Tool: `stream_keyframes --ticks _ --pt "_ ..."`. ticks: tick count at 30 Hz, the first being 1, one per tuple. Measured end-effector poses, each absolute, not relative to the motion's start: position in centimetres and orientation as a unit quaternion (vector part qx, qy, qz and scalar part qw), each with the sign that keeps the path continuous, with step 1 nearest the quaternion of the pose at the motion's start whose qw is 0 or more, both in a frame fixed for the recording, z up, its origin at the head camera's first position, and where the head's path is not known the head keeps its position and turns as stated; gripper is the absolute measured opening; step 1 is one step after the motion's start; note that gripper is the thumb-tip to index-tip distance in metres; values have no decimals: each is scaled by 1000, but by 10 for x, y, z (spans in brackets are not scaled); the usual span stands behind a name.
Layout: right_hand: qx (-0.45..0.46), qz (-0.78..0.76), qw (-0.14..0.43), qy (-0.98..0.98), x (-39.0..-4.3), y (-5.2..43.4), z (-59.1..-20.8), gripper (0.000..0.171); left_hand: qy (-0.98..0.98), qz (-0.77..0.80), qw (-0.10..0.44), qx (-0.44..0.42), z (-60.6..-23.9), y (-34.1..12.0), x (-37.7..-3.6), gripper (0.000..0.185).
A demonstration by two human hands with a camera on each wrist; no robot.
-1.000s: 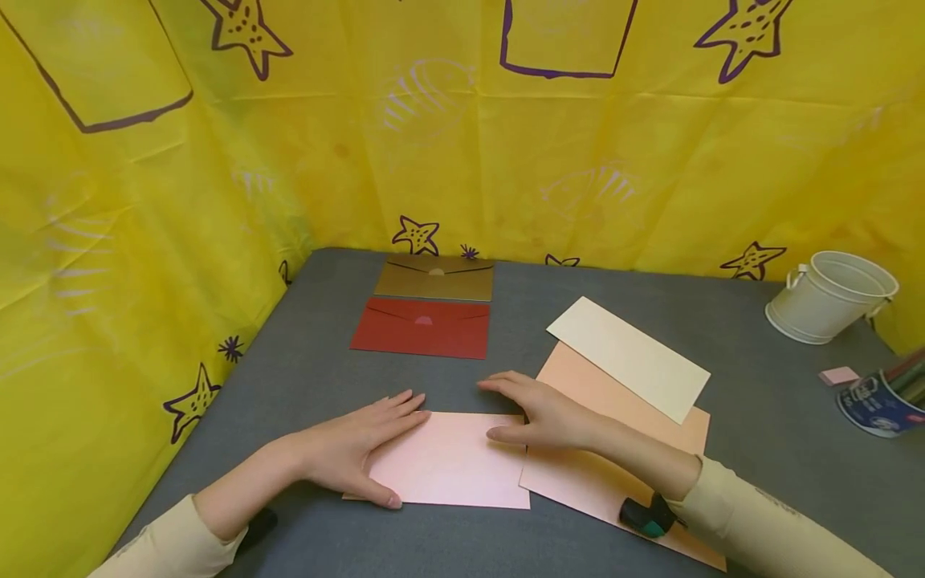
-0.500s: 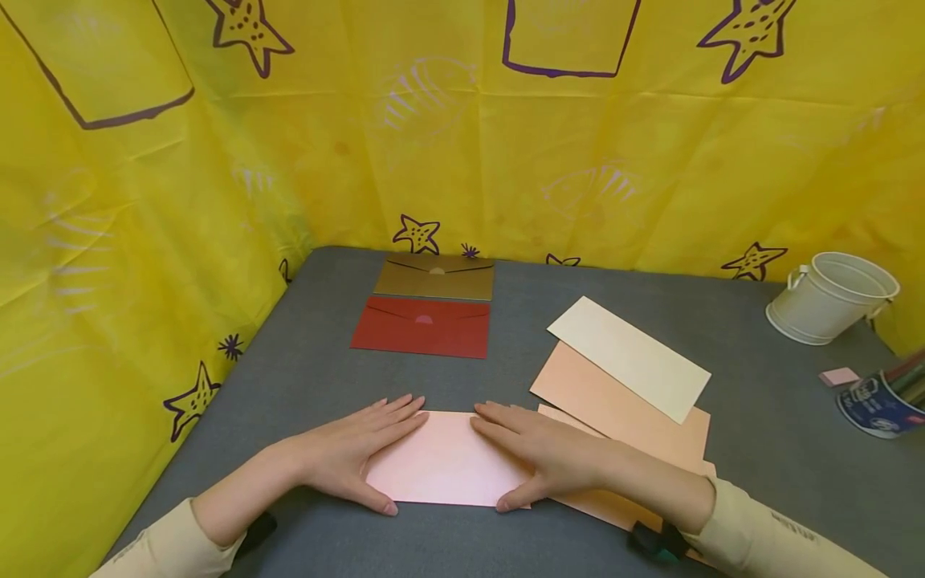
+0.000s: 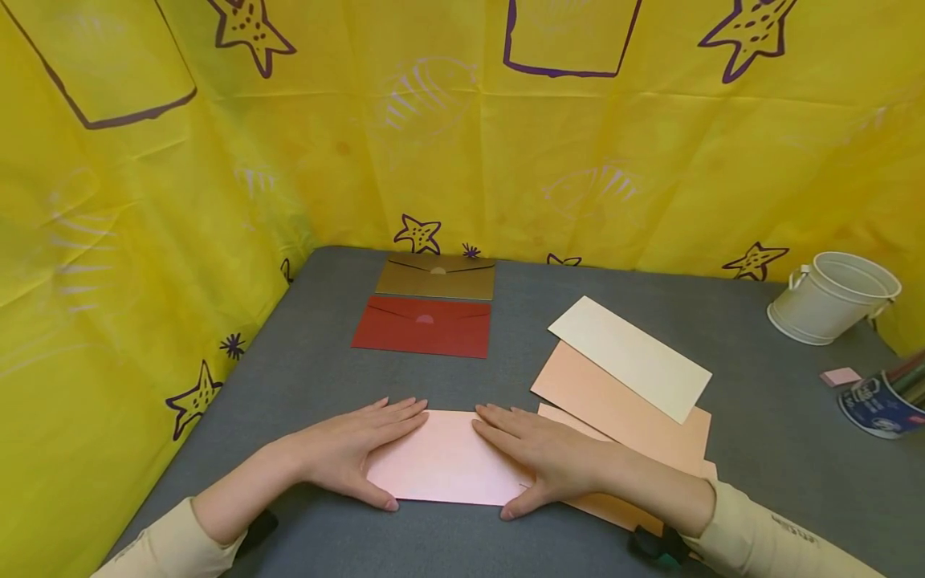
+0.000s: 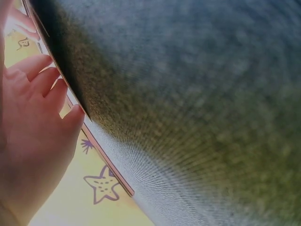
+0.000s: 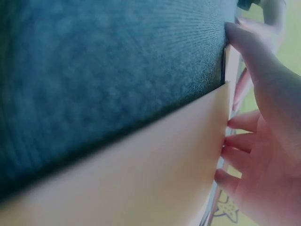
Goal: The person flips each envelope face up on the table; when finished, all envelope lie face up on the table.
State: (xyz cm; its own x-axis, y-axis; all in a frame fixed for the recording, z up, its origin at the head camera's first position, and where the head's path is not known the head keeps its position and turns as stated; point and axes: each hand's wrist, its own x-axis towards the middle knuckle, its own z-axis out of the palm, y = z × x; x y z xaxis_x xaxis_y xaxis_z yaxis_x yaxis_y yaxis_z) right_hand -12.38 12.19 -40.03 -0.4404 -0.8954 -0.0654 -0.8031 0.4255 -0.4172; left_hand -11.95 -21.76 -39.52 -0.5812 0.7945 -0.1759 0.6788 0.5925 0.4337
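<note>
A pale pink, envelope-sized paper rectangle (image 3: 448, 457) lies flat on the grey table in the head view. My left hand (image 3: 364, 449) rests on its left end, fingers extended and thumb spread toward the near edge. Over the right end lies my right hand (image 3: 552, 449) in a mirrored pose, fingers toward the far edge and thumb at the near one. The hands hide both ends of the paper. Just right of the right hand is a peach sheet (image 3: 614, 507), partly under the forearm; its broad face (image 5: 131, 165) fills the lower right wrist view.
A second peach sheet (image 3: 600, 393) lies beyond the forearm, a cream one (image 3: 630, 360) overlapping it. Red (image 3: 422, 337) and gold (image 3: 433, 285) envelopes lie farther back. At right stand a white bucket (image 3: 824, 309) and a blue tin (image 3: 870, 409), near a small pink block (image 3: 840, 376).
My right hand has come down toward me onto the paper's right end. The nearer peach sheet has shifted right, apart from the other peach sheet. My left hand has stayed nearly still.
</note>
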Motion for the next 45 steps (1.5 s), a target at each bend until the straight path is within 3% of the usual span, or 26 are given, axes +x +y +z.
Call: stream_keyframes --ticks 17,27,45 --pt "-509 -179 153 828 -122 120 -397 102 875 182 161 419 -392 -223 -120 89" --pt "-475 -206 200 832 -123 119 -394 92 867 215 154 423 -389 -229 -125 76" --pt "-474 -254 178 824 -123 115 -388 74 820 313 181 443 -378 -238 -136 51"
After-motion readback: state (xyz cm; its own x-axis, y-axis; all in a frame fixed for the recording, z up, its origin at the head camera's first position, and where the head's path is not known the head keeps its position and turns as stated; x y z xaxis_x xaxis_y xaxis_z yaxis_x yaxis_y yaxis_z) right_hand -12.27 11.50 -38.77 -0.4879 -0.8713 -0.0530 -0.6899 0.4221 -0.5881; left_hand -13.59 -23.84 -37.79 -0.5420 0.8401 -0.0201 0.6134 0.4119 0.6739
